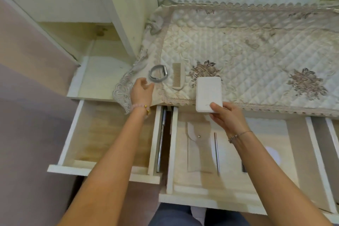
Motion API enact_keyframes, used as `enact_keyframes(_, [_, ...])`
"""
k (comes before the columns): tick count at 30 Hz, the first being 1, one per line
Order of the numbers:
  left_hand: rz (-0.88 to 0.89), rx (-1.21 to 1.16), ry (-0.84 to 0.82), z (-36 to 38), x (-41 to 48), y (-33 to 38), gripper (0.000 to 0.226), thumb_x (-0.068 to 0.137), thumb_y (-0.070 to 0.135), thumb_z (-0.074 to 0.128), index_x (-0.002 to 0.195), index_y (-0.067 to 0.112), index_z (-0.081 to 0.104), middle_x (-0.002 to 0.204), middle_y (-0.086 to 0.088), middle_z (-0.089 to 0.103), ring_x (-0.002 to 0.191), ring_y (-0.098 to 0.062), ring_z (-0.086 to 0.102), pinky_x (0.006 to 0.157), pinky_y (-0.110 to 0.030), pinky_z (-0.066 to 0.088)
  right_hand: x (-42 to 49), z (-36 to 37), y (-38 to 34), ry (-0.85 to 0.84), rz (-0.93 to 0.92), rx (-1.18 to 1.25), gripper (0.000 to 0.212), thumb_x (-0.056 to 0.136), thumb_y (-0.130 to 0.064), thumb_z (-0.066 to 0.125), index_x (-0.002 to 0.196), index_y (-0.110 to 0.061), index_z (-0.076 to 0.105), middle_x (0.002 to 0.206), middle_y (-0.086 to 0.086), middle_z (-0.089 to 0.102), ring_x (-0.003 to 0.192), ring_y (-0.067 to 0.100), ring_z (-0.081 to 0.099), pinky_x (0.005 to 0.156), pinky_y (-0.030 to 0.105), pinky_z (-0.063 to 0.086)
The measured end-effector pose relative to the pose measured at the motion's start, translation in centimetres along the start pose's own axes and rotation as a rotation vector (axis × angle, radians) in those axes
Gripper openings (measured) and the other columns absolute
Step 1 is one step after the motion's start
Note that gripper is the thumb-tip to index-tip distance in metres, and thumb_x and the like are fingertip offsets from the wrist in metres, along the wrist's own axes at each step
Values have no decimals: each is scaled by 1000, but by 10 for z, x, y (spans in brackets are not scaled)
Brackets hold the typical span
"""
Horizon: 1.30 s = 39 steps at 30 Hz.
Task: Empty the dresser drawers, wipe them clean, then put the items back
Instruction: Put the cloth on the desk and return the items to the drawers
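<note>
Head view of the dresser during drawer emptying. We see the table (pixel 256 46), covered by a quilted, lace-edged cloth, extending ahead of both hands. Below the wrists two drawers stand pulled out: the middle drawer (pixel 201 198) under the right forearm and the left drawer (pixel 73 130) under the left forearm. In the middle drawer, just to the inside of the right wrist, lies a flat pale pouch (pixel 198 152). The white case (pixel 208 93) sits at the front edge of the table, directly ahead of the right hand (pixel 229 119), its long axis running away from the person. That hand pinches the case's near short edge between thumb and fingers; we cannot tell whether the case rests on the cloth or is held just above it. The left hand (pixel 142 91) hovers over the lace corner, fingers loosely curled and gripping nothing. Between the two hands a comb (pixel 178 76) lies lengthwise, parallel to the case. Just beyond the left fingertips, apart from them, a grey watch (pixel 158 74) lies on its side. A thin metal rod (pixel 217 152) lies beside the pouch, under the right wrist. We judge emptying unfinished: pouch and rod remain, the right hand being nearer to both.
</note>
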<state>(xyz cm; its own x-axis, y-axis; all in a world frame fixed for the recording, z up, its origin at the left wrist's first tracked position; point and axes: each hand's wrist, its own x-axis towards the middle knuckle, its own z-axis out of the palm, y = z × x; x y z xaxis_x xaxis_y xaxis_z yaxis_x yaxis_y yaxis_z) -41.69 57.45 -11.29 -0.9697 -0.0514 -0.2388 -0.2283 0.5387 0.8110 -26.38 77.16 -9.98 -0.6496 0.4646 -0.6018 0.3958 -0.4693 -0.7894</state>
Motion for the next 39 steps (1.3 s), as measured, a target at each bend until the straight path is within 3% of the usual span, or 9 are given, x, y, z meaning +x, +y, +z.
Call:
enact_keyframes(7, [-106, 95, 5, 16, 58, 16, 38, 90, 25, 59, 122, 4, 55, 119, -10, 61, 110, -22, 56, 83, -24, 38, 1, 9, 0, 60, 8, 37, 18, 85, -5, 63, 103, -3, 59, 87, 6, 64, 76, 16, 63, 72, 22, 55])
enact_keyframes(12, [-129, 177, 10, 26, 71, 18, 22, 87, 20, 62, 104, 6, 64, 109, -12, 66, 103, -26, 59, 78, -27, 42, 2, 8, -1, 61, 4, 37, 19, 86, -3, 61, 105, -3, 59, 87, 6, 65, 76, 15, 62, 69, 19, 55])
enact_keyframes(16, [-117, 166, 23, 24, 66, 16, 19, 86, 13, 61, 103, 5, 64, 107, -11, 66, 99, -24, 61, 74, -26, 43, 1, 6, -1, 67, 24, 40, 14, 86, -4, 61, 100, -8, 60, 88, 5, 66, 78, 15, 63, 72, 22, 54])
enact_keyframes(22, [-136, 9, 26, 13, 37, 8, 10, 84, 14, 63, 93, 15, 58, 96, -7, 66, 84, -21, 61, 72, -28, 48, -2, 5, -2, 28, 20, 52, 25, 86, -3, 61, 110, -1, 56, 87, 6, 64, 76, 15, 61, 69, 20, 55])
enact_keyframes(28, [-213, -224, -11, 3, -12, -15, 15, 80, 13, 68, 78, 23, 58, 87, -2, 65, 85, -23, 66, 83, -39, 55, -13, 4, 13, -21, 48, 25, 29, 85, -5, 64, 112, 1, 57, 89, 7, 65, 78, 17, 62, 72, 22, 55])
enact_keyframes(31, [-235, -294, 8, -6, -39, -28, 14, 79, 11, 70, 78, 20, 60, 82, 0, 64, 81, -21, 65, 81, -35, 55, -23, 3, 22, -51, 70, 26, 30, 84, -4, 64, 112, 3, 56, 91, 11, 64, 75, 17, 61, 68, 21, 56])
enact_keyframes(36, [-308, -427, 102, -31, -82, -49, 16, 79, 3, 70, 77, 15, 59, 79, -4, 63, 66, -11, 60, 60, -18, 54, -39, 5, 42, -122, 91, -25, 28, 85, -4, 64, 111, 2, 58, 91, 9, 64, 76, 17, 61, 68, 21, 57])
enact_keyframes(39, [-354, -457, 160, -51, -101, -69, 14, 79, 4, 70, 80, 13, 59, 82, -7, 64, 68, -13, 62, 66, -23, 55, -48, 11, 56, -164, 111, -68, 28, 85, -6, 64, 111, 1, 59, 97, 12, 66, 79, 17, 63, 68, 20, 57])
